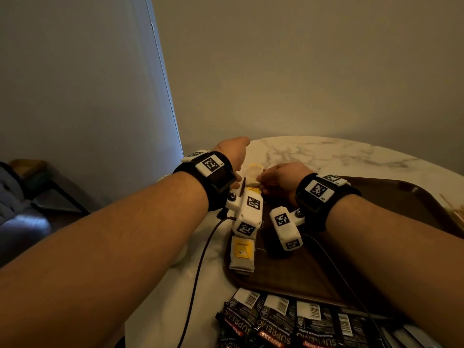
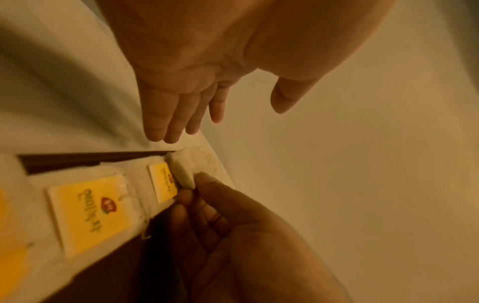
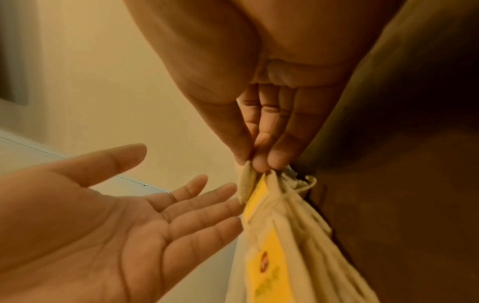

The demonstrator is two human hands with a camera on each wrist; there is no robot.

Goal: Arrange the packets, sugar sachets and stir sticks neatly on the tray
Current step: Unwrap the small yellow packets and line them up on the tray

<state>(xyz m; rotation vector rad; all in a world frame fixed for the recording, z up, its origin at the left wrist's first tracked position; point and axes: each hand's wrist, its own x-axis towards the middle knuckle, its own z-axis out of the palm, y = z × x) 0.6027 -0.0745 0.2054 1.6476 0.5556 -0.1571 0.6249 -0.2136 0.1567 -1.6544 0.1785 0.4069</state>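
Note:
A row of tea bags [image 1: 242, 252] with yellow tags [image 2: 90, 215] lies along the left edge of the dark brown tray [image 1: 296, 272]. At the far end of the row my right hand [image 1: 262, 183] pinches one tea bag [image 1: 253, 177] between thumb and fingertips, seen close in the left wrist view as the tea bag [image 2: 184, 172] and in the right wrist view as the tea bag [image 3: 245, 184]. My left hand [image 1: 233, 151] stands open just left of it, palm towards the bags, fingers straight [image 2: 168, 131], holding nothing. Black coffee packets [image 1: 276, 320] lie fanned on the table at the tray's near edge.
The tray sits on a white marble table [image 1: 326, 151] close to a wall. Thin wooden stir sticks [image 1: 454, 212] show at the tray's right edge. A black cable [image 1: 200, 272] runs across the table on the left. Dark furniture [image 1: 25, 197] stands beyond the table's left side.

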